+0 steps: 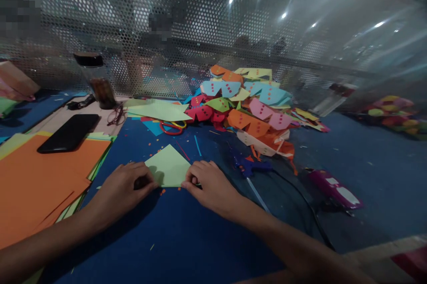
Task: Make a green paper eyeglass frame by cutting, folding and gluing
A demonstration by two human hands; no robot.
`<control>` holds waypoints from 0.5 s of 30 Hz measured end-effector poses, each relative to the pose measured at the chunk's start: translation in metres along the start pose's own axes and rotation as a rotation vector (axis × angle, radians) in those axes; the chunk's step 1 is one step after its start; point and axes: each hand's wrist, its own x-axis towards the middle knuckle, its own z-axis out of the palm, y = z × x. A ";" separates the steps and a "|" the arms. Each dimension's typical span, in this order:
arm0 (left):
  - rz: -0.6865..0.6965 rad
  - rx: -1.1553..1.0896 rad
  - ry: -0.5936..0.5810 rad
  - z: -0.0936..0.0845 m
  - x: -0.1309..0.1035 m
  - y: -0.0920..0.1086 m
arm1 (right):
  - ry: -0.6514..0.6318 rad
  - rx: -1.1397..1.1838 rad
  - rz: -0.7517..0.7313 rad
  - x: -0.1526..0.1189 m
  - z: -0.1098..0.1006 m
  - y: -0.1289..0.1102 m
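Note:
A pale green paper (pixel 171 166), folded to a triangle with its point away from me, lies on the blue table. My left hand (pixel 128 186) is closed on its left corner, thumb and fingers pinching the edge. At the right corner my right hand (pixel 211 186) pinches the paper in the same way, its fingers curled. The folded edge between the hands faces me. Small orange scraps lie around the paper.
Orange sheets (pixel 36 177) and a black phone (pixel 70 132) lie left; a jar (pixel 100 83) stands behind. Red-handled scissors (pixel 171 129) and a pile of coloured paper cutouts (pixel 248 119) are beyond. A blue glue gun (pixel 250 166) and purple device (pixel 335 189) lie right.

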 end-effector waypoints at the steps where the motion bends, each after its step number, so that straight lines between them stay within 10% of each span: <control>1: 0.001 0.008 0.002 0.001 0.000 0.000 | 0.003 -0.001 0.000 0.000 0.000 0.000; 15: 0.038 0.059 0.017 0.001 -0.001 0.000 | -0.046 0.084 0.015 0.004 -0.003 -0.007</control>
